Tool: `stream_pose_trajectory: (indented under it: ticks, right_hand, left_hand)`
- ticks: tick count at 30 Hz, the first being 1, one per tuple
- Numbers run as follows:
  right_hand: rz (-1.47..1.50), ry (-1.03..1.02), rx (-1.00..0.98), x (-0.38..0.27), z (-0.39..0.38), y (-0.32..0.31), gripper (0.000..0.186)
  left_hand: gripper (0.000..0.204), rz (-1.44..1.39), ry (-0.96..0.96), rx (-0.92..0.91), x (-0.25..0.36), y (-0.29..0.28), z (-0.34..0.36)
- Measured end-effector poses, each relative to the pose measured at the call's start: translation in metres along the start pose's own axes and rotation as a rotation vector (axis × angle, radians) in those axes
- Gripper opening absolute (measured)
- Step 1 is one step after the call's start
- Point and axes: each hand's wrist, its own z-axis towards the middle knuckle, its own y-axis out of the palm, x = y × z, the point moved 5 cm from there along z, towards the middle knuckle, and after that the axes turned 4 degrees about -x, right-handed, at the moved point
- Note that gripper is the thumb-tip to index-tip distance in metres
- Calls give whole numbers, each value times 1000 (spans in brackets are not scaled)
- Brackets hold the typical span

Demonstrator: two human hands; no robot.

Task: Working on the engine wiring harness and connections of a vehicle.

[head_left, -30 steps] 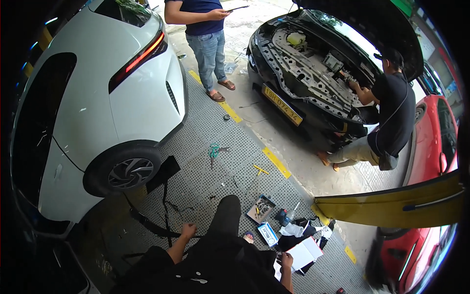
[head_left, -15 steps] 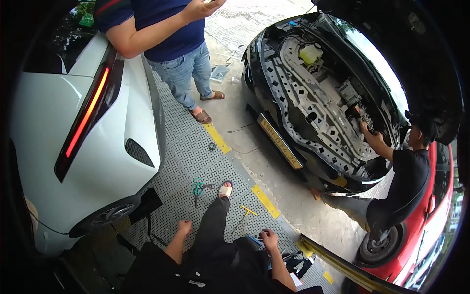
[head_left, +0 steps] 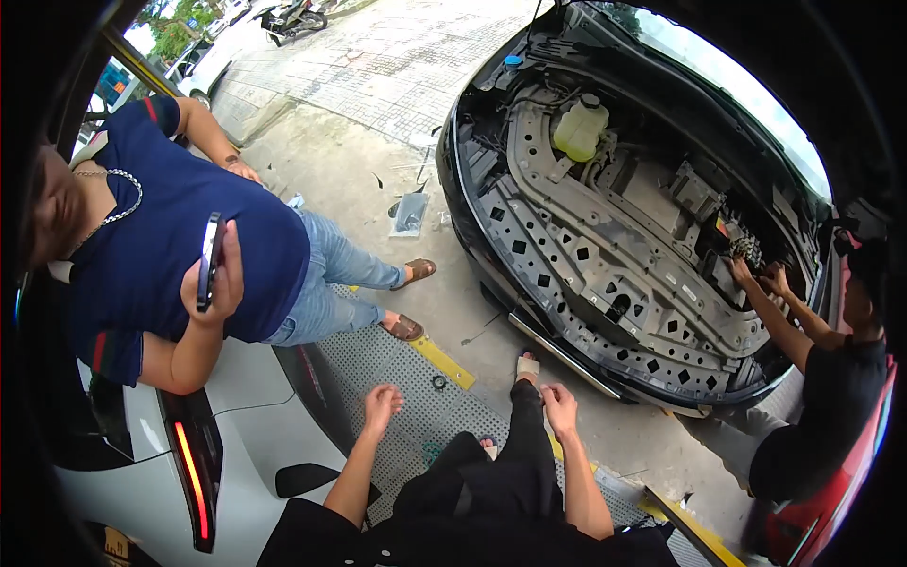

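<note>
My left hand [head_left: 383, 408] hangs low in front of me, empty, its loosely bent fingers apart. My right hand [head_left: 559, 406] is beside my dark-trousered leg [head_left: 529, 439], empty, with its fingers loosely curled apart. Close at the left, a person in a navy shirt [head_left: 184, 255] holds a phone [head_left: 210, 260] upright. Ahead stands a black car [head_left: 468, 246] with its hood up and front compartment exposed, showing a pale reservoir [head_left: 578, 128]. At the right, another person [head_left: 831, 406] bends to it, both hands among parts [head_left: 742, 248] in the compartment.
A white car [head_left: 241, 430] is at lower left. The perforated floor [head_left: 368, 350] has yellow edging [head_left: 439, 362] and a black ring [head_left: 438, 382]. Plastic bags [head_left: 408, 215] lie on the concrete. A motorbike [head_left: 288, 19] stands far back; a red car [head_left: 803, 529] is at lower right.
I have walked forward toward the black car, which looks nearer. The navy-shirted person has come into close view at the left. My hands now sit higher in the picture.
</note>
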Motion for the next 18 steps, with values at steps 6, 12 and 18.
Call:
stream_pose_trajectory:
  ticks: [6, 12, 18]
  right_hand:
    - [202, -32, 87, -18, 95, 10, 23]
    - [-185, 254, 347, 60, 80, -19, 18]
    - [-534, 298, 361, 83, 195, -3, 16]
  left_hand:
    - [21, 490, -156, 201, -31, 26, 202]
    - [27, 606, 23, 264, 60, 83, 477]
    - [30, 504, -73, 172, 13, 39, 756]
